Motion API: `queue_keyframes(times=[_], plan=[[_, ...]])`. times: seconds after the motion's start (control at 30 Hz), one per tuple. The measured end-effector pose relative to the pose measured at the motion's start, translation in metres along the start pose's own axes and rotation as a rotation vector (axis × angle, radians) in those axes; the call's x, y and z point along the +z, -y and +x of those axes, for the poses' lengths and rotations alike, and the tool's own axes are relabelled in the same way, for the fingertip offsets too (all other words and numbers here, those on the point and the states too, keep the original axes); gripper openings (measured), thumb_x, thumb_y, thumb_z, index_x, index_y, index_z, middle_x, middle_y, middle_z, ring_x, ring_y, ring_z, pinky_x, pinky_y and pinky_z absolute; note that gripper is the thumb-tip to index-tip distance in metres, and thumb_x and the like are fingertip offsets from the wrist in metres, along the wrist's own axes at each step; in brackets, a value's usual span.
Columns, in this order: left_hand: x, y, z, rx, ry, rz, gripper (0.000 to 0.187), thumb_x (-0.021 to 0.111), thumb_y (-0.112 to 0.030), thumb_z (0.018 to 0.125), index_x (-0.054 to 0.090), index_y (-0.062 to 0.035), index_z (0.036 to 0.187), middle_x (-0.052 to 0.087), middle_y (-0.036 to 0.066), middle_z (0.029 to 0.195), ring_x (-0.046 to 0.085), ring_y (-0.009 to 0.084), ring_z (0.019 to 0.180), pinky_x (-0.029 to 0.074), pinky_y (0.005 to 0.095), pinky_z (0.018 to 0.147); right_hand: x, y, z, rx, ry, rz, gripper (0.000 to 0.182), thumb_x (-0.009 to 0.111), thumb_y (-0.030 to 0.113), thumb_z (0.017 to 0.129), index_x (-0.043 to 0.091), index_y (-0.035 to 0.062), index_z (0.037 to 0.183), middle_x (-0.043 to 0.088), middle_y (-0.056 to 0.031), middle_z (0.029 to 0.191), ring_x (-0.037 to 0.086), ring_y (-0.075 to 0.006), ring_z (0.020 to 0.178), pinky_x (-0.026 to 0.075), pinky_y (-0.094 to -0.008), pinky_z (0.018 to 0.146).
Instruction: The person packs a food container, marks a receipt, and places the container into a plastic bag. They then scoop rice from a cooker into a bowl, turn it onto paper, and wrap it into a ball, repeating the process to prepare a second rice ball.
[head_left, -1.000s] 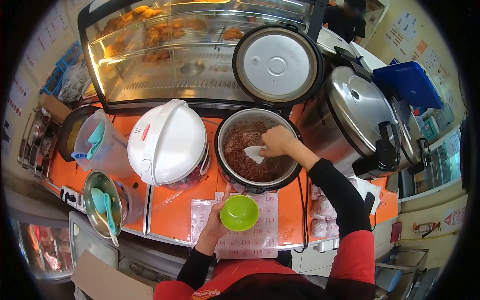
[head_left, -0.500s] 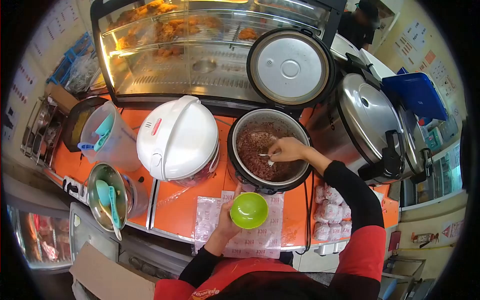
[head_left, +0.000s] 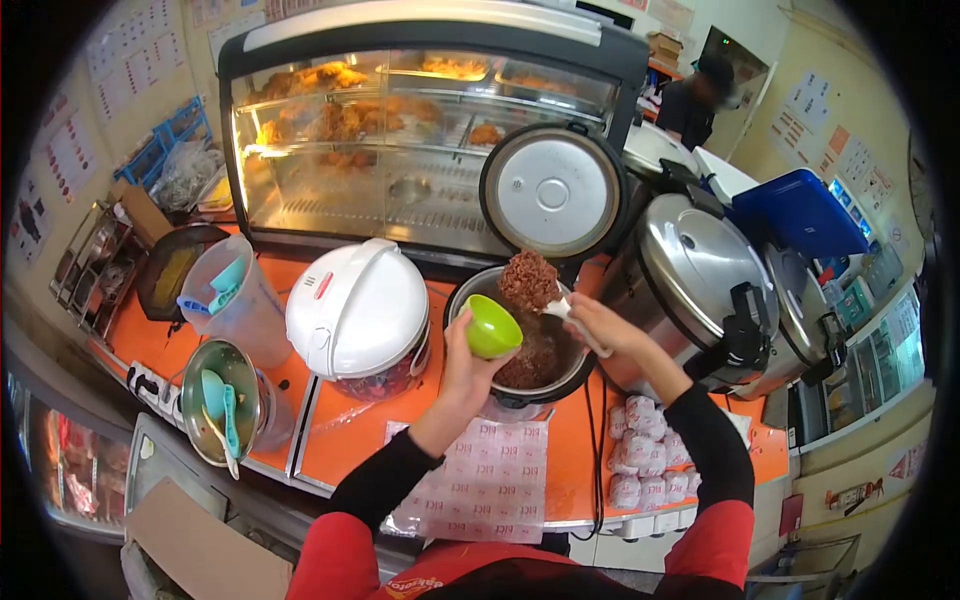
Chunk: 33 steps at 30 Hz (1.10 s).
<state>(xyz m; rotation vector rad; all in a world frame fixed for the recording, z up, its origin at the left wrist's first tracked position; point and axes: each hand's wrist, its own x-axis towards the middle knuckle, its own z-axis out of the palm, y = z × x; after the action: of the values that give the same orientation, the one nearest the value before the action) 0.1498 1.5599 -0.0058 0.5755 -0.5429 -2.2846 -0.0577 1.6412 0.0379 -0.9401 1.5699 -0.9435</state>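
Observation:
My left hand is closed around a small lime-green bowl, tilted with its mouth toward the right. In my right hand is a white rice paddle, gripped by its handle. A large lump of reddish-brown rice sits on the paddle's blade, just above and right of the bowl and apart from it. Beneath both hands stands the open rice cooker, with more brown rice in its pot. Its round lid is raised behind.
Printed paper sheets lie at the counter's front. Several wrapped parcels sit to their right. A white closed cooker stands left, large steel cookers right. Behind is a glass food warmer. A person stands at the far right.
My right hand has risen out of the pot with the paddle, now loaded with rice. My left hand has raised the green bowl from over the paper to above the pot and tilted it.

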Motion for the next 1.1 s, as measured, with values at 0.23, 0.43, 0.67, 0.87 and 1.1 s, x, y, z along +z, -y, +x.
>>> queue_keyframes(times=[0.23,0.43,0.67,0.87,1.1], plan=[[0.016,0.024,0.069,-0.169,0.044,0.019,0.048,0.045,-0.046,0.083,0.045,-0.0126,0.118,0.047,0.010,0.122,0.047,0.0272,0.113,0.041,0.0508,0.093,0.030,-0.015,-0.017,-0.300,-0.232,-0.698,0.020,0.044,0.009,0.088,0.034,0.0050,0.105,0.053,-0.0146,0.078,0.059,-0.0271,0.068,0.051,-0.0381,0.055],[-0.006,0.017,0.075,-0.200,0.162,0.130,0.048,0.049,-0.041,0.082,0.040,-0.0128,0.120,0.045,0.013,0.120,0.048,0.0301,0.111,0.046,0.0529,0.086,0.036,-0.003,-0.044,-0.461,-0.296,-1.328,0.034,0.048,0.004,0.080,0.043,0.0071,0.114,0.058,-0.0163,0.079,0.062,-0.0338,0.072,0.051,-0.0427,0.061],[-0.001,-0.009,0.060,0.093,0.053,0.248,0.047,0.054,-0.040,0.084,0.039,-0.0081,0.116,0.047,0.015,0.113,0.054,0.0286,0.100,0.053,0.0494,0.074,-0.002,0.064,-0.050,-0.207,-0.541,-1.352,0.019,0.054,0.023,0.077,0.065,0.0119,0.088,0.066,-0.0137,0.083,0.065,-0.0311,0.075,0.051,-0.0444,0.066],[0.025,-0.032,0.004,0.293,0.030,0.112,0.051,0.044,-0.045,0.086,0.038,-0.0072,0.120,0.046,0.014,0.119,0.050,0.0272,0.111,0.048,0.0481,0.086,0.034,0.009,0.036,0.153,-0.391,-1.564,0.024,0.058,0.026,0.077,0.070,0.0104,0.091,0.068,-0.0081,0.089,0.066,-0.0232,0.085,0.050,-0.0333,0.066],[-0.011,-0.056,-0.053,0.241,0.014,0.039,0.055,0.041,-0.044,0.086,0.039,-0.0057,0.125,0.049,0.015,0.122,0.051,0.0277,0.111,0.048,0.0488,0.086,0.075,-0.041,0.078,-0.312,-0.033,-1.737,0.017,0.058,0.021,0.076,0.069,0.0088,0.078,0.068,-0.0068,0.080,0.066,-0.0244,0.075,0.051,-0.0373,0.062]])
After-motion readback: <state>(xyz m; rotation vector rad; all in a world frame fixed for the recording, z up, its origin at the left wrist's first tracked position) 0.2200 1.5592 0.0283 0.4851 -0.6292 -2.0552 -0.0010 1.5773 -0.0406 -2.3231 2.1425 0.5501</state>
